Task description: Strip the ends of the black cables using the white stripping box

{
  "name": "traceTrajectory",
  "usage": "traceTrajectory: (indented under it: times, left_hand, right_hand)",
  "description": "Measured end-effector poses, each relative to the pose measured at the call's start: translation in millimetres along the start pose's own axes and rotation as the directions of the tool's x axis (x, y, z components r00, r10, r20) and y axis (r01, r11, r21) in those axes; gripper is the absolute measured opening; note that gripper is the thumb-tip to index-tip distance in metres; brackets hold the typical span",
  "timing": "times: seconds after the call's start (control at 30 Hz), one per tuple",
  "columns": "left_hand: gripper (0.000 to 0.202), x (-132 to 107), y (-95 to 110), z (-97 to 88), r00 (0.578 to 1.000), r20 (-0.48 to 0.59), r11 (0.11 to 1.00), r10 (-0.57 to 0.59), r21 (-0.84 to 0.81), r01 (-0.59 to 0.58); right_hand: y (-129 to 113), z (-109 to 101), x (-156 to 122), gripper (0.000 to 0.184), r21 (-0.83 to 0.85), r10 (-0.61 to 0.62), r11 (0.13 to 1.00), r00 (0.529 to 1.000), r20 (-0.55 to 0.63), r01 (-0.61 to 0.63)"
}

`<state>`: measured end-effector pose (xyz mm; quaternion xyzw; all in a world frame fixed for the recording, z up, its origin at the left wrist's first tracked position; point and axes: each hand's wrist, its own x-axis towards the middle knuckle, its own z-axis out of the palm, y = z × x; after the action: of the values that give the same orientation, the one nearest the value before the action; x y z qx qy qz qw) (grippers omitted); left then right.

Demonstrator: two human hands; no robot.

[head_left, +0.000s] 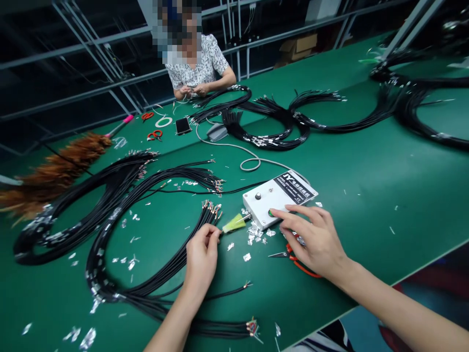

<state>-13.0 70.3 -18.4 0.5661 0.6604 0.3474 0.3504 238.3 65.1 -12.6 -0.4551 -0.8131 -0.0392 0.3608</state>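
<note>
My left hand (202, 252) is closed in a pinch at the tip of a yellow-green cone (234, 223), holding a thin wire end (221, 231) that is mostly hidden by my fingers. The cone sits on the metal shaft of a white wire-twisting machine (262, 208) with a black label and a knob. Over the machine's near corner, my right hand (311, 234) has its fingers spread, the index fingertip on a green button (271, 212). Beneath that hand lie red-handled scissors (306, 268), partly covered. Beside my left hand, a bundle of black cables (161, 279) ends in stripped wires.
Another coil of black cables (62, 215) lies left, near a brown feather duster (69, 159). More cable coils (271, 139) stretch across the green table (366, 195). Foil scraps (256, 232) are scattered about. A grey cord (234, 144) loops behind the machine. Across the table sits a person (200, 66).
</note>
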Motion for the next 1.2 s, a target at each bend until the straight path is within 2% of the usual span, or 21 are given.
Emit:
traceTrajectory:
  times: [0.1, 0.2, 0.27, 0.3, 0.33, 0.4, 0.47, 0.53, 0.6, 0.63, 0.67, 0.7, 0.73, 0.83, 0.9, 1.03, 1.13, 1.2]
  left_hand:
    - [0.022, -5.2, -2.5, -6.3, 1.000, 0.000, 1.000, -0.010, -0.004, 0.010]
    - [0.024, -21.1, -0.7, -11.1, 0.999, 0.045, 1.000, -0.007, -0.027, 0.008]
    - [0.023, -39.4, 1.0, -13.6, 0.991, 0.118, 0.998, 0.059, 0.014, -0.061]
    - [0.023, -50.1, 1.1, -15.2, 0.979, 0.165, 0.989, 0.119, 0.066, -0.131]
    - [0.023, -61.0, 0.3, -17.4, 0.962, 0.211, 0.972, 0.173, 0.120, -0.201]
    - [0.024, -80.4, -3.0, -23.8, 0.939, 0.264, 0.948, 0.221, 0.167, -0.270]
    - [0.023, -91.4, -6.2, -32.1, 0.926, 0.329, 0.957, 0.186, 0.155, -0.247]
    - [0.022, -89.8, -6.5, -39.3, 0.912, 0.400, 0.969, 0.088, 0.177, -0.171]
    - [0.023, -75.5, -4.1, -41.8, 0.933, 0.357, 0.959, 0.047, 0.246, -0.143]
    - [0.023, -64.8, -2.7, -40.7, 0.957, 0.274, 0.941, 0.099, 0.287, -0.179]
    - [0.021, -52.8, -1.7, -38.1, 0.966, 0.178, 0.913, 0.188, 0.330, -0.238]
    - [0.018, -40.4, -1.2, -34.3, 0.957, 0.100, 0.878, 0.273, 0.380, -0.291]
    - [0.015, -28.7, -1.4, -29.9, 0.942, 0.066, 0.845, 0.328, 0.425, -0.324]
    - [0.013, -4.1, -3.1, -18.6, 0.933, 0.042, 0.822, 0.356, 0.461, -0.335]
    - [0.014, 0.0, -2.5, -16.8, 0.935, 0.037, 0.829, 0.353, 0.451, -0.331]
    - [0.010, -14.2, 10.1, -23.9, 0.945, 0.008, 0.863, 0.328, 0.403, -0.303]
    - [0.004, -30.0, 25.3, -26.2, 0.962, 0.023, 0.933, 0.274, 0.237, -0.271]
    - [0.003, -38.4, 33.0, -24.1, 0.969, 0.031, 0.964, 0.244, 0.104, -0.246]
  right_hand:
    - [2.2, 0.8, 1.8, 0.012, -0.006, -0.005, 1.000, 1.000, -0.012, 0.005]
    - [-4.5, -2.2, 2.3, 0.012, 0.031, 0.000, 1.000, 0.999, -0.032, 0.001]
    - [-16.0, -3.6, 1.0, 0.017, 0.115, -0.004, 0.993, 1.000, -0.015, 0.006]
    - [-23.4, -3.5, 0.0, 0.020, 0.183, -0.008, 0.983, 1.000, 0.013, 0.005]
    - [-31.2, -2.9, -1.1, 0.022, 0.268, -0.010, 0.963, 0.998, 0.059, -0.006]
    - [-46.9, -0.3, -2.6, 0.023, 0.451, -0.005, 0.888, 0.979, 0.205, -0.090]
    - [-60.7, 2.5, -2.9, 0.021, 0.577, -0.013, 0.786, 0.927, 0.374, -0.222]
    - [-72.0, 4.1, -2.6, 0.023, 0.629, -0.063, 0.702, 0.851, 0.521, -0.333]
    - [-81.5, 4.5, -3.5, 0.027, 0.652, -0.141, 0.651, 0.783, 0.606, -0.388]
    - [-85.8, 4.6, -5.0, 0.028, 0.665, -0.173, 0.633, 0.764, 0.621, -0.397]
    - [-89.7, 5.0, -7.2, 0.028, 0.680, -0.200, 0.617, 0.758, 0.621, -0.395]
    - [-93.2, 5.6, -10.1, 0.028, 0.700, -0.226, 0.602, 0.760, 0.610, -0.384]
    - [-96.0, 6.4, -13.2, 0.027, 0.721, -0.251, 0.587, 0.764, 0.594, -0.368]
    - [-100.3, 9.5, -21.1, 0.025, 0.766, -0.319, 0.554, 0.767, 0.557, -0.326]
    - [-99.7, 10.5, -21.5, 0.024, 0.773, -0.329, 0.546, 0.766, 0.553, -0.324]
    - [-93.0, 10.1, -9.3, 0.021, 0.752, -0.231, 0.564, 0.810, 0.539, -0.340]
    - [-85.6, 11.3, 4.5, 0.019, 0.699, -0.033, 0.575, 0.842, 0.538, -0.424]
    - [-80.9, 13.4, 12.5, 0.018, 0.677, 0.129, 0.518, 0.830, 0.543, -0.523]
